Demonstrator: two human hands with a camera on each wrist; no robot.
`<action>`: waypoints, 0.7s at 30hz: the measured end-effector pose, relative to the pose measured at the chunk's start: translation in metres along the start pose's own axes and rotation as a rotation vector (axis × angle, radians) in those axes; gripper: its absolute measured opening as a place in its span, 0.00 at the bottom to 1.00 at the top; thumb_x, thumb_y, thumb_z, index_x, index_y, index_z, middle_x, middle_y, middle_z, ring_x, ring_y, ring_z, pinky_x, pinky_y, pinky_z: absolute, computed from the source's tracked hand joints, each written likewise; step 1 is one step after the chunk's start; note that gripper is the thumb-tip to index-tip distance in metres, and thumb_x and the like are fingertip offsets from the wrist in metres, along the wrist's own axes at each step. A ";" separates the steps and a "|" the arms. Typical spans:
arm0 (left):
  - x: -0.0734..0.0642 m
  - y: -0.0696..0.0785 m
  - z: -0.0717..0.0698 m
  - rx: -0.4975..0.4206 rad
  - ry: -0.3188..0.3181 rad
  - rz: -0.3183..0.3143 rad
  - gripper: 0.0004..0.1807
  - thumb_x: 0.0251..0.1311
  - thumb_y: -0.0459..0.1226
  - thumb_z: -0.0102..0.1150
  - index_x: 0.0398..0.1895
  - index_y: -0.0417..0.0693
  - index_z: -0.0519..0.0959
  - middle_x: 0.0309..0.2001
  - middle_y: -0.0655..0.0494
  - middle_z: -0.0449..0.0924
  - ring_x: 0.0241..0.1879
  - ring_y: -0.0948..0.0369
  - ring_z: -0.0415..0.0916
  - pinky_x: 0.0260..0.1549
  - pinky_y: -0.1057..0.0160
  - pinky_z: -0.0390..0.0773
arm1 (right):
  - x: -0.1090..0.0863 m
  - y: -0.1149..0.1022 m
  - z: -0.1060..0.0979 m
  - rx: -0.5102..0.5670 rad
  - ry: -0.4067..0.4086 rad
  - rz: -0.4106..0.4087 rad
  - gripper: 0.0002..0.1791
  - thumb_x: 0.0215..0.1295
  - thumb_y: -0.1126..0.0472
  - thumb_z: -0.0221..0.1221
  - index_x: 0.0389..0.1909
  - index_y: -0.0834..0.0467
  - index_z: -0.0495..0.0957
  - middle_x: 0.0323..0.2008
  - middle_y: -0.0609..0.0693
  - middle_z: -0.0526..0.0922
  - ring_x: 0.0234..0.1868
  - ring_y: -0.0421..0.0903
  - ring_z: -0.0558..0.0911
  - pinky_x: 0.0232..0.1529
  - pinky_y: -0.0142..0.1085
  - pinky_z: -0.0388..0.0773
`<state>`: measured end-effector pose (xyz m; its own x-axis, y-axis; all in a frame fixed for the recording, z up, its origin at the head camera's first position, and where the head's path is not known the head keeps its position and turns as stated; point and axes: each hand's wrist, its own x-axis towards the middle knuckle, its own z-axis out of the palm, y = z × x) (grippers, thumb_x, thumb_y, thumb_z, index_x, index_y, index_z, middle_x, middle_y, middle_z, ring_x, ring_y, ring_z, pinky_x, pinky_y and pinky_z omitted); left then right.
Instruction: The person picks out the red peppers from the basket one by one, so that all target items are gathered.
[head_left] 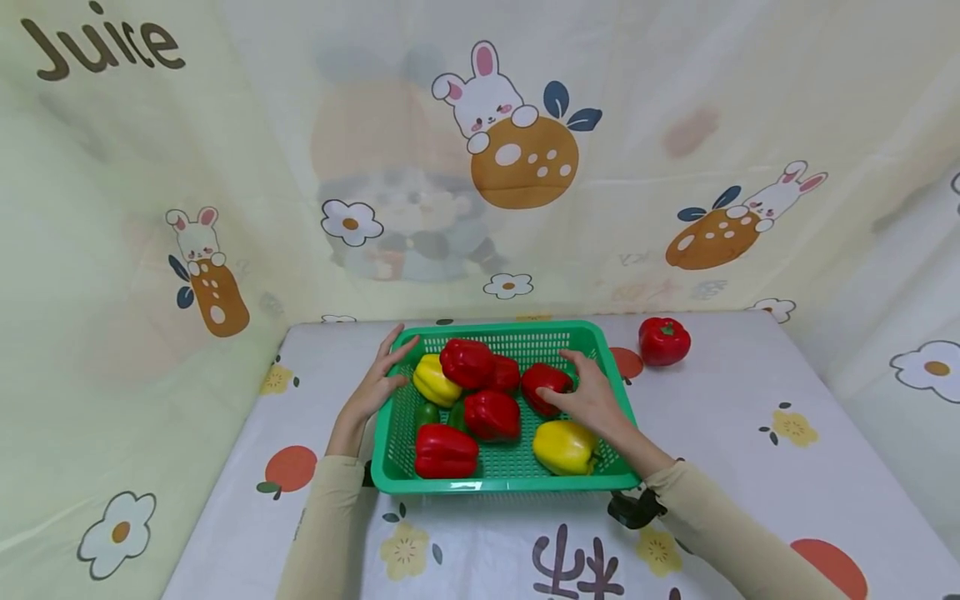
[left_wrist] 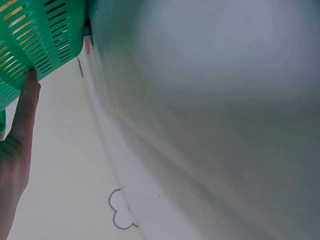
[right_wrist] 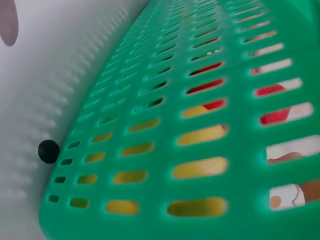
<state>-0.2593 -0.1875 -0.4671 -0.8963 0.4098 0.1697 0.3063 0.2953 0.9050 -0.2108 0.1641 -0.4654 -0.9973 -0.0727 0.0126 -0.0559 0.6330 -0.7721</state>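
A green plastic basket (head_left: 504, 484) holds several red and yellow bell peppers. My left hand (head_left: 367, 392) rests at its left rim, thumb and a finger reaching over the edge; in the left wrist view a straight finger (left_wrist: 26, 107) touches the slotted outer wall. Inside the basket at the right, my right hand (head_left: 592, 400) holds a red bell pepper (head_left: 545, 385) between thumb and fingers. A yellow bell pepper (head_left: 564, 447) lies just below that hand. Another yellow pepper (head_left: 435, 382) is near my left thumb. The right hand is hidden behind the basket wall in the right wrist view.
A lone red bell pepper (head_left: 664, 342) stands on the printed tablecloth (head_left: 735, 483), behind and right of the basket. Small dark green vegetables (head_left: 427, 415) show among the peppers at the left. A patterned curtain (head_left: 615, 242) hangs along the table's back and sides.
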 end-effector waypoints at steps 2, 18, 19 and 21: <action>0.000 0.000 0.000 0.000 0.000 0.002 0.36 0.53 0.18 0.47 0.71 0.29 0.60 0.78 0.37 0.33 0.75 0.39 0.29 0.65 0.29 0.41 | 0.002 0.001 0.002 -0.034 -0.020 0.006 0.44 0.59 0.53 0.67 0.71 0.67 0.58 0.66 0.69 0.65 0.64 0.65 0.66 0.59 0.60 0.69; -0.001 -0.001 0.001 -0.015 0.015 0.022 0.36 0.53 0.18 0.47 0.71 0.29 0.60 0.78 0.37 0.33 0.75 0.39 0.30 0.64 0.29 0.40 | -0.002 0.009 0.016 -0.127 -0.119 0.054 0.47 0.64 0.54 0.63 0.70 0.74 0.47 0.61 0.74 0.66 0.58 0.66 0.70 0.58 0.58 0.71; -0.001 0.000 0.001 -0.017 0.019 0.022 0.36 0.53 0.18 0.47 0.71 0.29 0.61 0.78 0.37 0.34 0.75 0.39 0.30 0.64 0.29 0.40 | -0.003 0.008 0.016 -0.132 -0.115 0.051 0.46 0.64 0.54 0.63 0.69 0.74 0.48 0.60 0.73 0.67 0.57 0.65 0.70 0.57 0.57 0.71; -0.001 0.001 0.002 -0.014 0.016 0.019 0.36 0.53 0.18 0.47 0.71 0.29 0.61 0.78 0.37 0.34 0.75 0.39 0.30 0.65 0.29 0.39 | -0.004 0.008 0.016 -0.141 -0.109 0.045 0.43 0.65 0.55 0.62 0.68 0.74 0.50 0.58 0.72 0.69 0.55 0.63 0.71 0.56 0.56 0.72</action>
<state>-0.2572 -0.1859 -0.4677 -0.8953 0.4015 0.1931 0.3190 0.2750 0.9070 -0.2061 0.1571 -0.4817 -0.9882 -0.1203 -0.0953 -0.0250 0.7386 -0.6737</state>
